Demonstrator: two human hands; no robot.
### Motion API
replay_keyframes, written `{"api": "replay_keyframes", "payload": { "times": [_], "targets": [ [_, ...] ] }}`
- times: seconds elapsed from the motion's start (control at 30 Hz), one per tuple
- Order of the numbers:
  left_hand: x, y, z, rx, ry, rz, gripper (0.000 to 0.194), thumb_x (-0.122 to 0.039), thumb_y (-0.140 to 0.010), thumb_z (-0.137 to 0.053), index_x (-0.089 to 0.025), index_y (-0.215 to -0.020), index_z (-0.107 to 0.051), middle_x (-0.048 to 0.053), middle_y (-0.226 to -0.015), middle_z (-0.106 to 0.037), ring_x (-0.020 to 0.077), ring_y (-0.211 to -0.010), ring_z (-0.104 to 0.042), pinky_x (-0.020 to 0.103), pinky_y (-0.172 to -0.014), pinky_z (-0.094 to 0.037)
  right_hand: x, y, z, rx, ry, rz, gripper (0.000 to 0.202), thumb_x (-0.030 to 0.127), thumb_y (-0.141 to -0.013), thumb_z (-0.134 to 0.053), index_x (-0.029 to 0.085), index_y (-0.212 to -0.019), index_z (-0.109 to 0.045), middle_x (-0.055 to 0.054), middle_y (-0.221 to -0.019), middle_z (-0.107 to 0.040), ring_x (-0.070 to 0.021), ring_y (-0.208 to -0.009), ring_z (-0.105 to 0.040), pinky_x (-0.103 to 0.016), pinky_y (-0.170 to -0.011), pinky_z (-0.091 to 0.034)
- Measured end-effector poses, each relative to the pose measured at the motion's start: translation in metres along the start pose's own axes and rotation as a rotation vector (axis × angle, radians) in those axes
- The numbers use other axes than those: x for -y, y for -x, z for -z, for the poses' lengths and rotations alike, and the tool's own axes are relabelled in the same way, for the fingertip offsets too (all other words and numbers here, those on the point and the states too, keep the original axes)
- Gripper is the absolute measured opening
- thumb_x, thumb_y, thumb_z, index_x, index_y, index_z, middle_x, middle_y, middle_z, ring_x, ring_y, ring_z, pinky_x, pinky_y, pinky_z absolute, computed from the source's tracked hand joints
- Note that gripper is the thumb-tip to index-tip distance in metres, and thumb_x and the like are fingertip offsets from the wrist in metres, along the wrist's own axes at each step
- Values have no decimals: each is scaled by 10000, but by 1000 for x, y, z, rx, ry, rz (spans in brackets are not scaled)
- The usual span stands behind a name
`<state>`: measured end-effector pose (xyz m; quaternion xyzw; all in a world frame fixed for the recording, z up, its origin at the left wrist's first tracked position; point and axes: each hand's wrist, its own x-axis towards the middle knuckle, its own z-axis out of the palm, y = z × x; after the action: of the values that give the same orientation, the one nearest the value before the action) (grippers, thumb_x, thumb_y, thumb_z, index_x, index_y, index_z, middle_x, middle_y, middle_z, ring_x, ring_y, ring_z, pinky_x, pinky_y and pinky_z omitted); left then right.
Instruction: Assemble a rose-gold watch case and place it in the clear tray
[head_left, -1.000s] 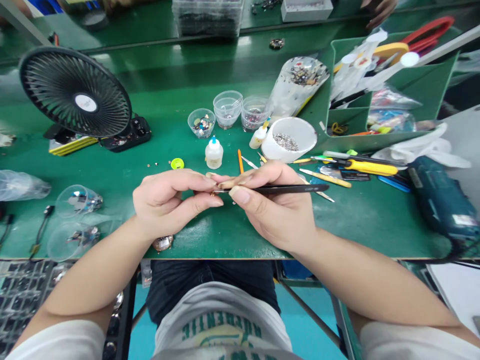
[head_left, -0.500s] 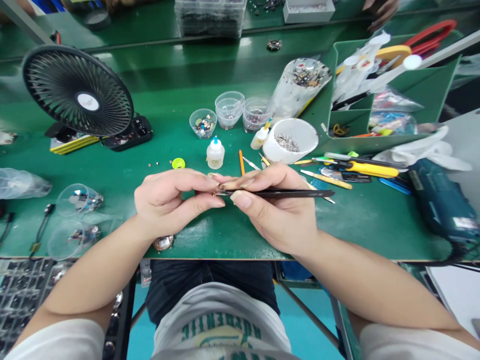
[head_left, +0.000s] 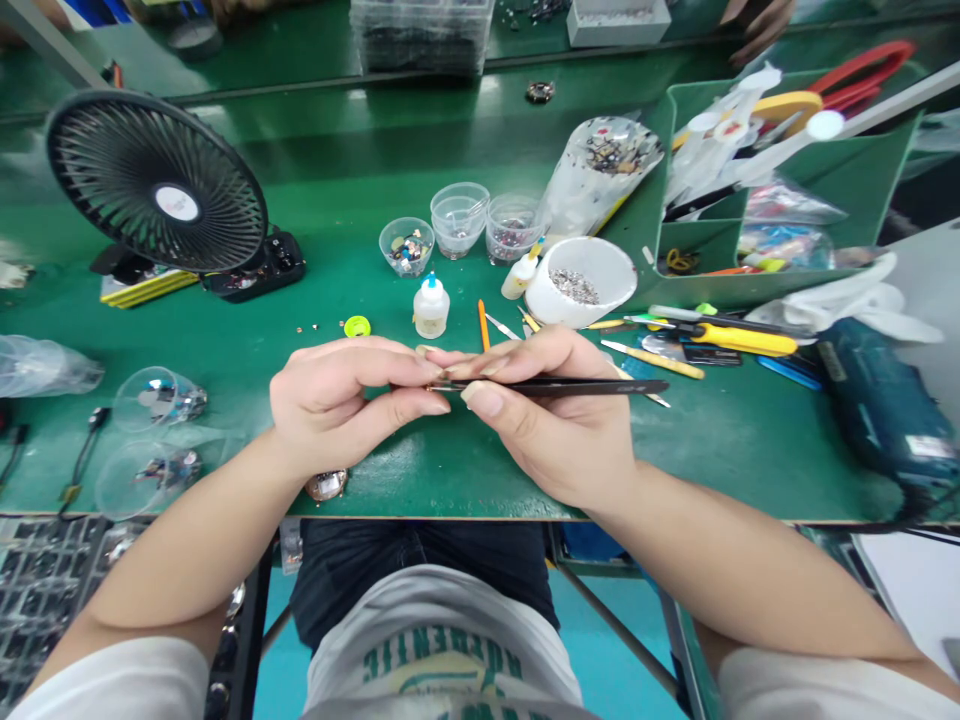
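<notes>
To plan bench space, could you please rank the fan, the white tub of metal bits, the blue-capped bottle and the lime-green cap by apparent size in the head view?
1. Fan
2. White tub
3. Blue-capped bottle
4. Lime-green cap

Workshop bench (head_left: 720, 440) with tweezers (head_left: 570, 387) and sorted parts (head_left: 574, 285).

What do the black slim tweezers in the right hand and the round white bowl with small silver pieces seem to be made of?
The black slim tweezers in the right hand: probably metal with a dark coating, since the arms are thin and black while the tip looks silvery.
The round white bowl: smooth, opaque and slightly glossy; perhaps plastic, though ceramic is possible.
</notes>
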<state>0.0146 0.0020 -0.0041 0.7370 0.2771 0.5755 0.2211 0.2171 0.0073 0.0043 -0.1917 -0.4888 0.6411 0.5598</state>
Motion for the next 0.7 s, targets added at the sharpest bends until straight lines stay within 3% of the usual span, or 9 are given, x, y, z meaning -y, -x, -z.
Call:
{"api": "replay_keyframes", "payload": {
  "times": [0.7],
  "targets": [
    [-1,0,-1,-7,-26,21,335,-197,-844,-932,-295,-1146,-825,7,-957,-868,194,-860,-853,275,-784,-719,2,-1,1,11,21,-18,176,230,-889,-918,292,-909,-755,43,-973,-862,-225,-1037,-849,-503,-1080,-692]
  ]
}}
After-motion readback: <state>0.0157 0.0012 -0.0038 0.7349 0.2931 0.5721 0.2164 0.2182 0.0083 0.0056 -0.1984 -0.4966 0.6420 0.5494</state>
